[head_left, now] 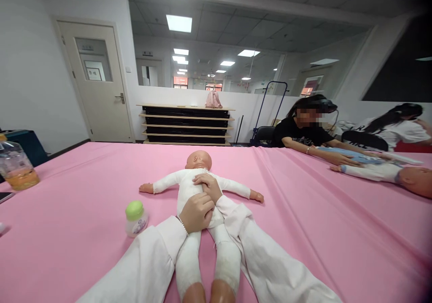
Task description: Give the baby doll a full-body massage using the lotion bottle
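A baby doll [191, 181] in a white cloth suit lies on a pink-covered table, arms spread and legs towards me. Its bald head is turned to the side. My left hand [196, 213] is curled closed against the doll's lower torso; its palm side is hidden. Just above it, my right hand [208, 185] lies on the middle of the torso with fingers stretched out and nothing held. The two hands meet at the left knuckles and right wrist. Left of the doll stands a small jar [136, 222] with a green lid.
The pink cloth [303, 231] has creases on the right. At the left edge are a bottle [20, 170] of amber liquid and a phone [5, 197]. Across the table, a person in black [300, 132] handles another doll [378, 172]. A second person sits farther right.
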`<state>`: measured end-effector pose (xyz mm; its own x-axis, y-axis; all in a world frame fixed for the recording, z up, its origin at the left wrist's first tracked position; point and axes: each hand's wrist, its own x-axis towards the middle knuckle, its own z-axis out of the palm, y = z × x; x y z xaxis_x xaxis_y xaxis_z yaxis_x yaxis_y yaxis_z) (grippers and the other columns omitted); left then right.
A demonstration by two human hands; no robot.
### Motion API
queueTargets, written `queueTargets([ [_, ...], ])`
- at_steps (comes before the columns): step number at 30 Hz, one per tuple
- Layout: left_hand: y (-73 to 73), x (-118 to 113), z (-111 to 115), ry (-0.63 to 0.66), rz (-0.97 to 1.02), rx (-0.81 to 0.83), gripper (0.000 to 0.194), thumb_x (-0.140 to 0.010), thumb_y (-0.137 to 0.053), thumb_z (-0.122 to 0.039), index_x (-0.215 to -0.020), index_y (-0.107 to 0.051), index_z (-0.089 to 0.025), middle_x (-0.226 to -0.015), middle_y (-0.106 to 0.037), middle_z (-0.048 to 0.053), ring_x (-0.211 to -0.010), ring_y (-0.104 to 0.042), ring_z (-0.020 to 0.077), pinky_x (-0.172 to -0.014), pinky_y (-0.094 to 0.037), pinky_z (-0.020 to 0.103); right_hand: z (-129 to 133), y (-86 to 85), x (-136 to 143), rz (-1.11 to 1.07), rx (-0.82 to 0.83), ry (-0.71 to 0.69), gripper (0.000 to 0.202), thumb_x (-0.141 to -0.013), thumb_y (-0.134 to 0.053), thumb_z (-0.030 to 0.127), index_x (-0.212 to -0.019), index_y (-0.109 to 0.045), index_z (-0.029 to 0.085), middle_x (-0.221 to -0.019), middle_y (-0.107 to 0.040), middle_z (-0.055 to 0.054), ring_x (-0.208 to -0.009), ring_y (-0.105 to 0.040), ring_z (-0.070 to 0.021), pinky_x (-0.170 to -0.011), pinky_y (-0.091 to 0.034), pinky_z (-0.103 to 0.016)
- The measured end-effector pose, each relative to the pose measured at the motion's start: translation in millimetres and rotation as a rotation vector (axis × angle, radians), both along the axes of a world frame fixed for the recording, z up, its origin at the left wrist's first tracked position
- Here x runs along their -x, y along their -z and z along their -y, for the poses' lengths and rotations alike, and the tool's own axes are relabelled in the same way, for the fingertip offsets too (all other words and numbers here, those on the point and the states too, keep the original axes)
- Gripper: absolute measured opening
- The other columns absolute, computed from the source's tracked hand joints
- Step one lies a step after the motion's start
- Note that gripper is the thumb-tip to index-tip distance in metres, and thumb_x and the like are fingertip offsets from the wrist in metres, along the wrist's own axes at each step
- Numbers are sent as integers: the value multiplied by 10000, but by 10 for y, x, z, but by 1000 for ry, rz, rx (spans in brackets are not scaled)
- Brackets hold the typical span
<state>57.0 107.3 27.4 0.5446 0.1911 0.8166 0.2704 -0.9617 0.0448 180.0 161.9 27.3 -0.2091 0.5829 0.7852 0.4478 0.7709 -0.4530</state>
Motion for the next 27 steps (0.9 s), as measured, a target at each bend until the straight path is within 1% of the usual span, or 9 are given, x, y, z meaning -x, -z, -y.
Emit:
queueTargets([
  [3,-4,12,5,9,35,90,187,-647,-391,-35,-653,-519,-172,-632,-554,31,-622,-475,149,-580,-405,272,-11,-24,-15,78,13,31,368,-692,-362,35,-782,-676,205,-884,-682,-28,-1004,-569,-184,-925,-430,-384],
  [5,0,22,5,26,46,152,217,-631,-391,-28,-691,-545,-169,-669,-574,36,-653,-499,154,-606,-427,275,-26,-29,-29,145,36,45,427,-679,-355,34,-893,-683,204,-995,-668,-33,-1086,-531,-188,-978,-391,-400],
  [8,10,39,6,73,38,229,282,-625,-398,-17,-773,-586,-167,-747,-610,40,-731,-537,160,-679,-454,282,-36,-31,-45,229,94,47,510,-680,-339,34,-1052,-645,203,-1205,-570,-31,-1180,-463,-186,-1042,-315,-421],
  [11,6,48,12,78,31,290,328,-628,-405,-9,-837,-601,-167,-810,-634,39,-788,-558,161,-743,-458,290,-31,-28,-52,238,148,71,529,-693,-337,44,-1094,-623,236,-1258,-526,-6,-1219,-423,-181,-1072,-256,-446],
  [13,-5,46,19,29,28,311,318,-641,-403,-11,-835,-601,-168,-808,-636,39,-788,-559,169,-749,-453,308,-34,-14,-56,188,172,83,510,-699,-338,53,-1065,-637,246,-1234,-546,0,-1211,-434,-177,-1073,-256,-452],
  [17,-17,36,24,-72,27,344,283,-666,-401,-24,-813,-591,-173,-796,-627,41,-775,-549,181,-731,-441,332,-65,33,-71,27,160,74,450,-698,-343,65,-948,-681,227,-1149,-606,-18,-1141,-505,-162,-1047,-322,-419],
  [22,9,37,10,-95,31,355,259,-670,-396,-26,-776,-580,-174,-770,-622,43,-754,-552,180,-711,-445,323,-49,51,-71,-97,165,45,360,-684,-374,76,-788,-691,211,-1063,-650,-28,-1075,-555,-163,-1019,-361,-398],
  [25,29,37,1,-112,32,378,255,-666,-395,-23,-751,-579,-177,-758,-630,39,-748,-564,179,-711,-455,321,-10,43,-67,-216,217,62,263,-677,-415,97,-646,-654,201,-981,-678,-40,-1001,-594,-175,-984,-393,-392],
  [27,38,34,-7,-132,43,392,257,-674,-397,-24,-760,-585,-178,-807,-644,44,-793,-577,180,-743,-463,326,7,40,-68,-288,269,75,234,-665,-430,101,-599,-632,200,-946,-686,-39,-975,-604,-178,-973,-403,-387],
])
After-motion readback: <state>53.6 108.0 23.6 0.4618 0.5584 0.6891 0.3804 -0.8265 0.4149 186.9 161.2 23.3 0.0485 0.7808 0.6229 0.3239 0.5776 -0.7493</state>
